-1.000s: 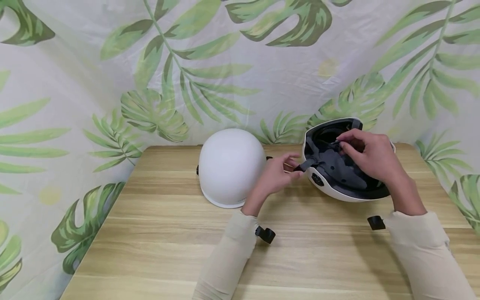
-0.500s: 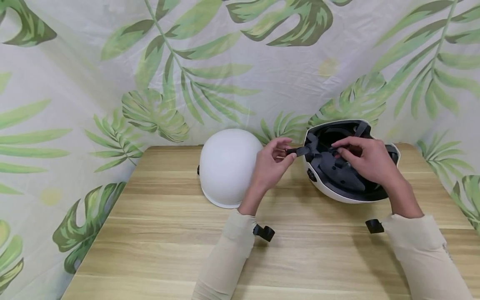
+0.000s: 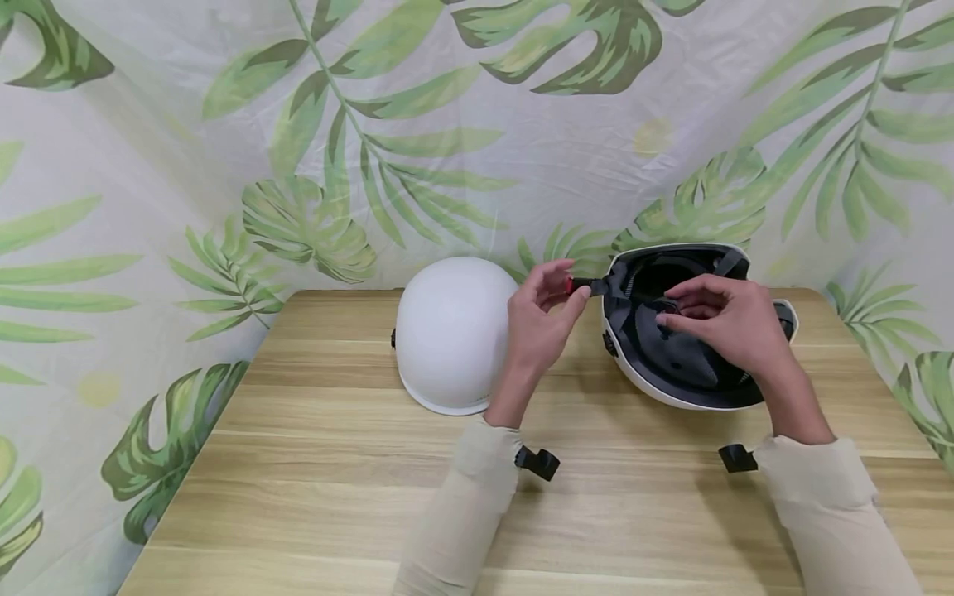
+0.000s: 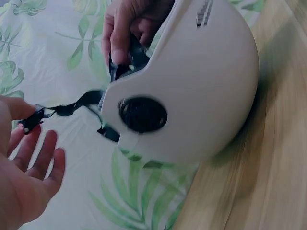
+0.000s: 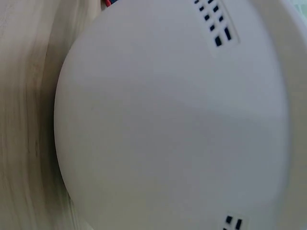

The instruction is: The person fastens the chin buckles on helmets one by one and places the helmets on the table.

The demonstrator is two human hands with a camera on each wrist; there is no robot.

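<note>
White-shelled and crown down, the upturned helmet (image 4: 206,91) sits on the wood-grained worktop (image 3: 335,480), toward the far edge on the right, its black padded liner (image 3: 681,368) facing up. From its left side a dark strap (image 4: 72,108) runs out to a black buckle (image 4: 31,120) with a touch of red. The left hand (image 3: 540,324) pinches that buckle, its fingers clamped there while the remaining ones spread apart. The right hand (image 3: 734,323) reaches over the liner, thumb and index finger a little apart beside a small dark piece; I cannot tell whether they grip it. A round black disc (image 4: 144,115) is set in the shell's left side, and small dark vent slots (image 5: 216,21) pierce the shell. Left of it, a second helmet (image 3: 453,335) rests dome up, partly behind the left hand. Beige sleeves (image 3: 820,488) cover both forearms, each with a black wrist device (image 3: 738,458). Leaf-printed cloth (image 3: 417,190) hangs beyond the far edge.
</note>
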